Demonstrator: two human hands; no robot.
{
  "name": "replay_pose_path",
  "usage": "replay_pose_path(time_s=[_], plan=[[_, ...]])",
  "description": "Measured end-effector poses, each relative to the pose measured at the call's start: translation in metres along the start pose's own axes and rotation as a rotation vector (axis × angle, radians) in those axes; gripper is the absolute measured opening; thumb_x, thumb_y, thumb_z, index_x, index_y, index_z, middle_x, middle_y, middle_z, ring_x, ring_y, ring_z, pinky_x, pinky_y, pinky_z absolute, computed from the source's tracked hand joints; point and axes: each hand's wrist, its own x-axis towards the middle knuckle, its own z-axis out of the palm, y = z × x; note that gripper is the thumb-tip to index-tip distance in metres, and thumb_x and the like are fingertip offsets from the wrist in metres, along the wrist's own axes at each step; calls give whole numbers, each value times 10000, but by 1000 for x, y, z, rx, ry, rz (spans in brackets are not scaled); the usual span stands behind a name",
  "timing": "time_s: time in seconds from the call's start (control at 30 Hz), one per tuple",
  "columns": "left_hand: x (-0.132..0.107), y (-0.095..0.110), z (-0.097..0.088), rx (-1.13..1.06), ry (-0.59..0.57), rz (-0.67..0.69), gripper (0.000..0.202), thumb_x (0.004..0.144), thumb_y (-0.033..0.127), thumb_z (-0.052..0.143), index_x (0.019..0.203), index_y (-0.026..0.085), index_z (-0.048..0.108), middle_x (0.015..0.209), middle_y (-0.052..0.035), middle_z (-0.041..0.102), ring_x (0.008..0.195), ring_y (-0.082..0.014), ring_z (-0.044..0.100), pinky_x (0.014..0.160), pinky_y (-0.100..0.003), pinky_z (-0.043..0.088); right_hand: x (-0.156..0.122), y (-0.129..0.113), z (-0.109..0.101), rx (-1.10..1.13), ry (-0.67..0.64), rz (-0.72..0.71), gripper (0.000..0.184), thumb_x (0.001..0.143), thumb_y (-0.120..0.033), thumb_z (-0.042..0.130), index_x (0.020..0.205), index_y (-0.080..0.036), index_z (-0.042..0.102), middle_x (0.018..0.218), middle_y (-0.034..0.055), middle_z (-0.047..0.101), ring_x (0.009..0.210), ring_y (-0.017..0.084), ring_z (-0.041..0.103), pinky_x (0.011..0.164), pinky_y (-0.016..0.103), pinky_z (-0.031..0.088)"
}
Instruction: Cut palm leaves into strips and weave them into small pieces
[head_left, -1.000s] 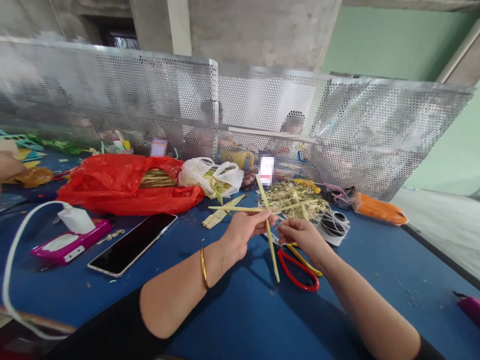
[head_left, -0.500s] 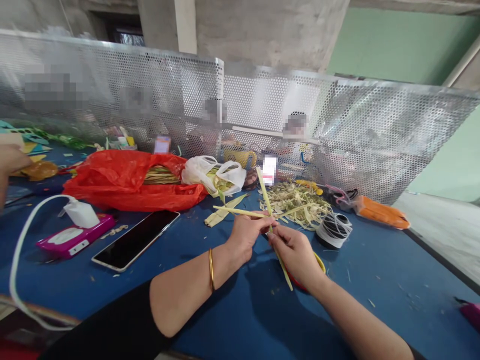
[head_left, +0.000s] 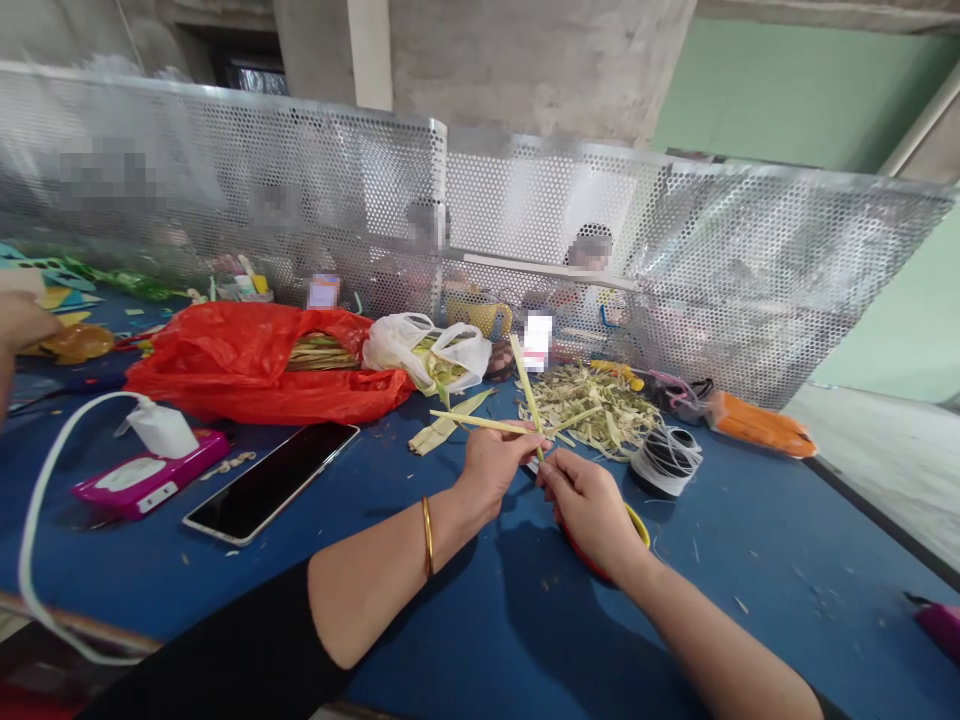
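Observation:
Several pale green plant strips [head_left: 526, 383] cross one another above the table, one pointing away from me and one out to the left. My left hand [head_left: 491, 462] pinches them near the crossing. Close beside it, my right hand [head_left: 589, 500] has its fingers closed on the strips from the right, its fingertips nearly touching the left ones. Under the right hand lie scissors with red and yellow handles [head_left: 640, 525], mostly covered by it. Just behind the hands is a heap of shredded plant scraps [head_left: 592, 405], and a flat husk piece [head_left: 446, 428] rests to the left.
A spool of grey cord [head_left: 666, 462] and an orange packet [head_left: 761, 424] sit to the right. Leftward are a phone [head_left: 274, 482], a purple power strip [head_left: 154, 478], a red bag [head_left: 225, 360] and a white bag [head_left: 427, 350]. Another person's hand [head_left: 26, 325] shows at the left edge.
The strip end that hung down below my right hand no longer shows there. Both hands have stayed almost in place at the crossing.

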Motion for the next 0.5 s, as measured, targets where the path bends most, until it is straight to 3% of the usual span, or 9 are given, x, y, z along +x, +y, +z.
replay_pose_path(time_s=[0.17,0.33,0.5], plan=[[1,4,-2,52,-123,-31,122,727,245,694,782,140,721,770,-74,748,712,-174,684,685,-269,504,7,6,-1,90,76,60,246,867,-381,492,672,-232,480,529,-44,516,469,140,534,499,255,395],[0,8,-4,87,-220,-81,227,736,185,638,938,131,725,819,-89,756,743,-184,709,680,-253,506,14,7,-12,346,118,153,272,759,-434,606,630,-214,515,455,-59,462,417,113,436,451,244,330],[3,12,-10,125,-131,-61,214,775,238,638,952,139,704,740,-68,740,615,-164,689,554,-232,488,17,-2,-28,611,118,227,272,631,-420,715,654,-177,594,514,-45,503,433,86,428,448,231,315]])
